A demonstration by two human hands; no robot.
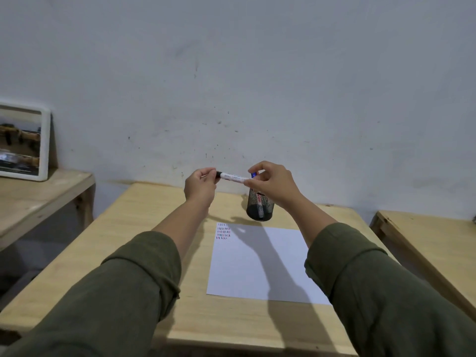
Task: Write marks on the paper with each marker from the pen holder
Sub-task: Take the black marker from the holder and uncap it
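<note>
I hold a white marker level in the air above the far part of the wooden table. My left hand pinches its dark cap end. My right hand grips the other end of the barrel. Just below my right hand stands the black mesh pen holder, with more markers inside; a blue marker top shows behind my fingers. A white sheet of paper lies in front of the holder, with rows of short red, blue and black marks in its far left corner.
A lower wooden shelf at the left carries a white-framed picture leaning on the wall. Another wooden table stands at the right, across a narrow gap. A grey wall rises right behind the table.
</note>
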